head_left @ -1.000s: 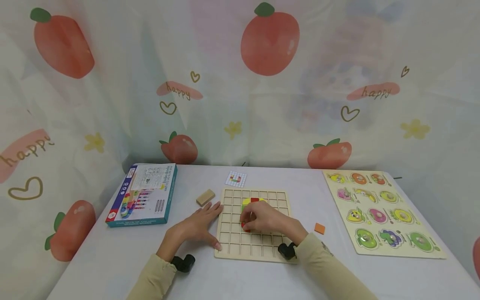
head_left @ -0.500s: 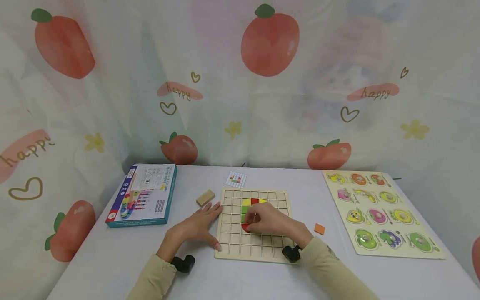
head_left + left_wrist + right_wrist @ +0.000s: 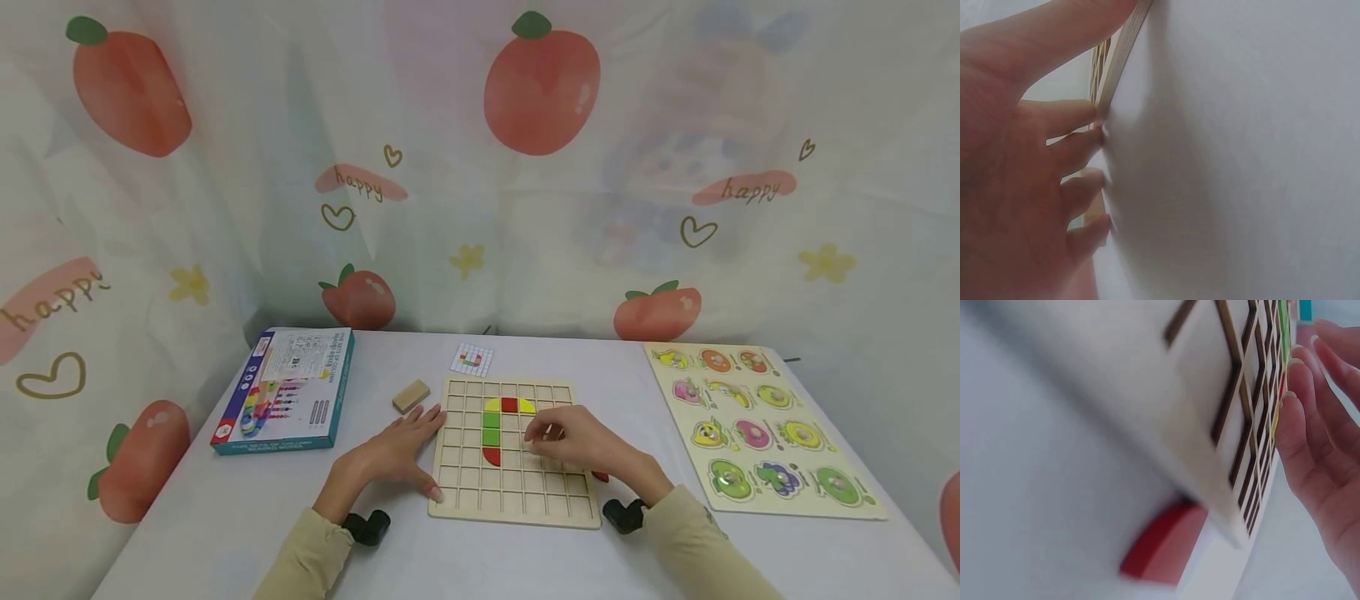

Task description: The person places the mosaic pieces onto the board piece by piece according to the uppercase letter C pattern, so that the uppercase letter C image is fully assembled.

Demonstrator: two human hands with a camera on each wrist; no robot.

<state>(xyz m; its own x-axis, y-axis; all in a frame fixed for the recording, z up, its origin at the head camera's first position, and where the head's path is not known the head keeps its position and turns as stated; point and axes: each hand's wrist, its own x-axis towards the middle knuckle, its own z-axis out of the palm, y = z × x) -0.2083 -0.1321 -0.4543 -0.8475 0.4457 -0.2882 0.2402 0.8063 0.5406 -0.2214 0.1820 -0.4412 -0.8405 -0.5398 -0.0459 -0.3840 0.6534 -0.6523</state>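
A wooden grid board (image 3: pixel 465 483) lies on the table. Set in its cells are two green squares (image 3: pixel 491 437), a red square (image 3: pixel 509 405), two yellow rounded pieces (image 3: pixel 527 406) and a red quarter-round piece (image 3: pixel 491 457). My left hand (image 3: pixel 397 450) rests spread at the board's left edge, its thumb at the near corner; the left wrist view shows fingertips along the board's side (image 3: pixel 1124 56). Over the board's right half hovers my right hand (image 3: pixel 573 437), fingers loosely bent, with nothing between them in the right wrist view. Beyond the right edge lies another red quarter-round piece (image 3: pixel 1169 544).
A plain wooden block (image 3: pixel 411 396) and a small pattern card (image 3: pixel 472 359) lie behind the left hand. Farther left is a flat boxed set (image 3: pixel 288 392). A fruit puzzle board (image 3: pixel 765 425) occupies the table's right side.
My right hand has let go of the red quarter-round piece in the board and moved right, uncovering the green and red pieces. It now hides the orange square. My left hand stays put.
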